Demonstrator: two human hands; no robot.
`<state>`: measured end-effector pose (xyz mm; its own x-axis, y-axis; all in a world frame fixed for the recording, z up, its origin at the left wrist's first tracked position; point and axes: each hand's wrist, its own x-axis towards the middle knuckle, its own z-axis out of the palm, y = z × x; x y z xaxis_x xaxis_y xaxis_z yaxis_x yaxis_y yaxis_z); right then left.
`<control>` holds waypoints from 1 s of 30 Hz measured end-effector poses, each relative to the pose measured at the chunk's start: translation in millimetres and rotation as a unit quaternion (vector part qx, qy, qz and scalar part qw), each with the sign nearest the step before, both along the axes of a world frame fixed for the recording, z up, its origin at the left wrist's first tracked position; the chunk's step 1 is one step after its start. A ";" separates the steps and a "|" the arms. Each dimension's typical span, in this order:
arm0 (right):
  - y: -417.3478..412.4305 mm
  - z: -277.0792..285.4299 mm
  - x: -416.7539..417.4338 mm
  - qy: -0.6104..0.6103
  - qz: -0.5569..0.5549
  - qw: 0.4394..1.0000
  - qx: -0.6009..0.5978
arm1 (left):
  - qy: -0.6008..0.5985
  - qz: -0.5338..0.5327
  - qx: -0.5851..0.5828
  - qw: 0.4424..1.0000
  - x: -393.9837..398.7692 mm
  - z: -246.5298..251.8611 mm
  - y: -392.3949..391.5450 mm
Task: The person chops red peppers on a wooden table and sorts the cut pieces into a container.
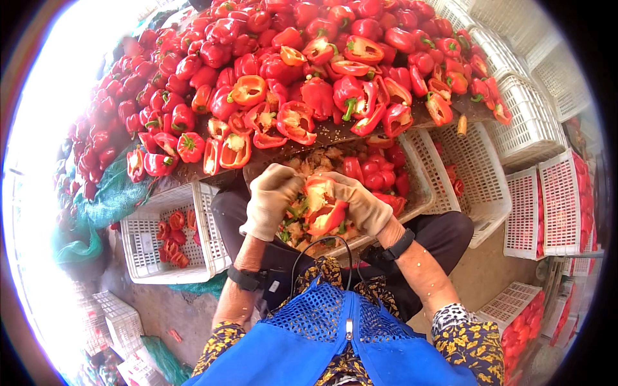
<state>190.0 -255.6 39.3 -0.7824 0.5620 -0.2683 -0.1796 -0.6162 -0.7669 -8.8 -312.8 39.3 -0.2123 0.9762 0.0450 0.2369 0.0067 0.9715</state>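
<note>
A cut-open red bell pepper [327, 212] with its pale core and seeds showing is held over a tub in front of me. My right hand [361, 200], in a beige work glove, grips its upper right side. My left hand [271, 200], gloved alike, has its fingers curled against the pepper's upper left edge; its fingertips are partly hidden. Below lies the tub [425, 198], holding pepper cores, seeds and green stems [289, 231]. Red pepper pieces [379, 171] sit at the tub's right side.
A large heap of red bell peppers [270, 29], some halved, covers the table [333, 132] ahead. White plastic crates stand left [166, 275] and right [475, 169], both with pepper pieces inside. Stacked crates [524, 116] rise farther right. Green netting [113, 198] hangs at the left.
</note>
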 end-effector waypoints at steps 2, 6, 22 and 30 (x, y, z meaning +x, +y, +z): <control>0.0 -5.3 0.3 -0.052 0.036 0.998 0.006 | 0.258 -0.111 0.103 0.954 5.3 3.3 -5.0; 1.2 -26.4 2.4 -0.015 0.011 1.000 -0.006 | 0.465 -0.298 0.138 0.822 11.8 18.2 -2.7; -18.7 -14.9 -3.1 0.018 -0.075 0.996 0.039 | -0.069 -0.177 -0.044 0.981 22.8 0.4 -13.9; -16.7 -8.1 -10.7 0.065 -0.184 0.981 0.002 | -0.235 -0.205 -0.089 0.946 29.6 -1.8 -19.4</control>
<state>179.2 -272.3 31.2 -0.5545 0.8132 -0.1769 -0.4860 -0.4890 -0.7243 20.8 -332.2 37.5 0.2311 0.9637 -0.1337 -0.2019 0.1819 0.9624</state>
